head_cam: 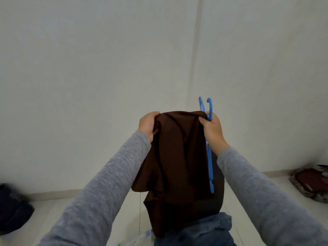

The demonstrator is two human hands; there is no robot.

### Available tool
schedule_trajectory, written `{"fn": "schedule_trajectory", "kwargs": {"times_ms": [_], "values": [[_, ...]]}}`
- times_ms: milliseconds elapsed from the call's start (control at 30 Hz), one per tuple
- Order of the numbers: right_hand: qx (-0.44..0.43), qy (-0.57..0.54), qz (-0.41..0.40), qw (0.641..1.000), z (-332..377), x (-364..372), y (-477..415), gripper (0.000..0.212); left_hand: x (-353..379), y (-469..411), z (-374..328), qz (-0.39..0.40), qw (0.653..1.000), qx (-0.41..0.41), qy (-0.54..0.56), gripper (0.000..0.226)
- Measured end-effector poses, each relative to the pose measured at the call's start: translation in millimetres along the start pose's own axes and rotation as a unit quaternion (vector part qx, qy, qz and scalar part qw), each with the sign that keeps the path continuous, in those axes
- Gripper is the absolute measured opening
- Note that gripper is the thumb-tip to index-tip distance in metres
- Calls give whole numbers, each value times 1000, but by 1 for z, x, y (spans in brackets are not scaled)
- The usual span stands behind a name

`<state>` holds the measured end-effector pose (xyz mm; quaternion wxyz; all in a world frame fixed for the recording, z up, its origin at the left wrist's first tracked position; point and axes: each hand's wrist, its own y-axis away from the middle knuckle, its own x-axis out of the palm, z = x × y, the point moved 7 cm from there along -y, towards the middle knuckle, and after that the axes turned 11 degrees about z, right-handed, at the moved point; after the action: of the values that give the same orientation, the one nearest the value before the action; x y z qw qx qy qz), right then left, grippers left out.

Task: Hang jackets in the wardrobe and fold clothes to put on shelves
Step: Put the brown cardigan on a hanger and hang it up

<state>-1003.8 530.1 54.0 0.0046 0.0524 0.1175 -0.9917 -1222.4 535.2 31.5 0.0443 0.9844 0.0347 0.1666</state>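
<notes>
Two hands [148,124] [213,129], two blue hangers [201,104] [210,107], one brown garment [177,157], one denim garment [204,231], one dark pile [12,208], one patterned bundle [312,183].

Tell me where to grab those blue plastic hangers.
Probably take the blue plastic hangers by their hooks, from above: those stand clear over the right hand, while the bodies hang against the dark brown fabric garment.
</notes>
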Motion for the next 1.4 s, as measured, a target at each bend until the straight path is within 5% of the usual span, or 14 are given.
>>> {"fn": "schedule_trajectory", "kwargs": {"times_ms": [267,467,833,900,1000,1067,1133,1267,1400], "values": [[-54,8,-89,995,41,-16,4,23,-35,-9,84,-6,996,-39,-85,21],[-77,-1,-151,986,56,-48,13,27,-111,2,171,-131,943,-184,-242,49],[-84,5,-164,983,40,-92,26,27,-83,-7,238,-31,949,-247,-196,104],[-78,-6,-172,982,34,-98,29,29,-83,-10,244,-60,939,-258,-217,97],[-65,-7,-170,983,23,-103,30,28,-80,-18,242,-82,935,-260,-227,58],[-59,-1,-165,984,18,-104,29,27,-80,-20,225,-115,905,-245,-328,38],[-54,1,-162,985,15,-104,27,27,-79,-25,208,-125,891,-194,-392,39],[-50,8,-154,987,15,-102,20,25,-70,-46,194,-33,881,-123,-456,78],[-41,6,-141,989,12,-96,14,24,-70,-58,177,-23,865,-39,-500,47]]}}
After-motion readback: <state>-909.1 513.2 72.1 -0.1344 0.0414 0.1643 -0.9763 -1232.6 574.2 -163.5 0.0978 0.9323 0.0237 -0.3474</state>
